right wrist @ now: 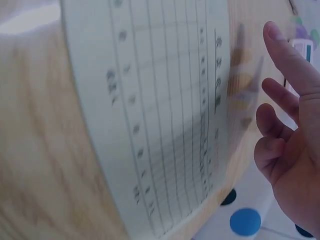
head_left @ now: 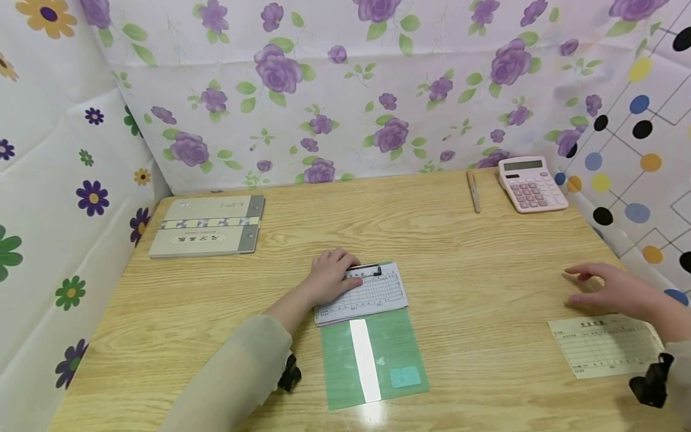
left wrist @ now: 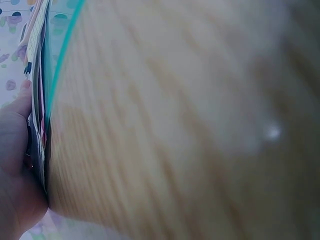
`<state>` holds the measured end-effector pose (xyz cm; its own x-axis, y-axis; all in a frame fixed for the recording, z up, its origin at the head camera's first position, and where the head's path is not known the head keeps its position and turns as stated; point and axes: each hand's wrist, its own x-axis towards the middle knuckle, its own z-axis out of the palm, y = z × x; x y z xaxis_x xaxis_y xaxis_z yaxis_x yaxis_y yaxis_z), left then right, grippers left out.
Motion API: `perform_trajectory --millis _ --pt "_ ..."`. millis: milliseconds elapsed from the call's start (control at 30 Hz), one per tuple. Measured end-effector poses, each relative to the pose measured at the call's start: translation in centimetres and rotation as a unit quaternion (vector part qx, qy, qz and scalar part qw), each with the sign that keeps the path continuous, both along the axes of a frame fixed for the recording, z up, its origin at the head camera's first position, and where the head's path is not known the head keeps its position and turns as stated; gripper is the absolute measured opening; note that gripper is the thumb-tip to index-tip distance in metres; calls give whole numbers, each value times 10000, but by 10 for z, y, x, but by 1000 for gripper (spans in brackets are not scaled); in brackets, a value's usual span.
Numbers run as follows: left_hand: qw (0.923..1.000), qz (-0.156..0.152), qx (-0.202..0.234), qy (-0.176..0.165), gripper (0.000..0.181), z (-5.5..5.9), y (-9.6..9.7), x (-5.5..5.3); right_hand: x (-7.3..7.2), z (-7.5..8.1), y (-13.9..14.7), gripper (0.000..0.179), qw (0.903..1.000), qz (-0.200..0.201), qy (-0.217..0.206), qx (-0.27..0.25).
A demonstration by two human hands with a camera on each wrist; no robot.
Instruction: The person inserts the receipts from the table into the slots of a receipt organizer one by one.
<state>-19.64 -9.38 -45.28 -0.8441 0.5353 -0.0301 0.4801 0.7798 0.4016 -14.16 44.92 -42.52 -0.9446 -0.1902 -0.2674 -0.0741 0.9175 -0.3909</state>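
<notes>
My left hand (head_left: 332,279) rests on a stack of printed forms (head_left: 378,294), its thumb lying across the top sheet. A black clip (head_left: 376,271) at the stack's top edge is partly covered by the fingers. Beneath the forms lies a green translucent folder (head_left: 388,345), its lower half showing. In the left wrist view the stack's edge (left wrist: 40,85) is seen side-on beside the left hand (left wrist: 17,145). On the right, my right hand (head_left: 621,291) hovers beyond a pale yellow printed form (head_left: 601,345), fingers loosely bent and apart, holding nothing. The right wrist view shows this hand (right wrist: 295,130) beside the sheet.
A beige account folder (head_left: 207,231) with a grey spine lies at the back left of the wooden table (head_left: 216,336). At the back right are a slim brown stick-like item (head_left: 473,192) and a pink calculator (head_left: 531,185). Patterned cloth walls (head_left: 345,90) surround the table's back and sides.
</notes>
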Motion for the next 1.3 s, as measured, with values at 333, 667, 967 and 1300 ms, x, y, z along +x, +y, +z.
perform_trajectory --millis 333,667,967,1300 --pt "10000 18 -18 -33 42 2 1 0 15 -8 45 95 9957 64 -113 920" --pt "10000 -8 15 51 40 2 0 0 17 -20 59 98 9948 109 195 995" --pt "10000 -11 -57 16 39 0 0 -1 1 -19 35 94 9924 274 452 1112" --pt "10000 -1 -15 28 38 1 0 1 -23 -7 -9 87 9953 445 368 779"
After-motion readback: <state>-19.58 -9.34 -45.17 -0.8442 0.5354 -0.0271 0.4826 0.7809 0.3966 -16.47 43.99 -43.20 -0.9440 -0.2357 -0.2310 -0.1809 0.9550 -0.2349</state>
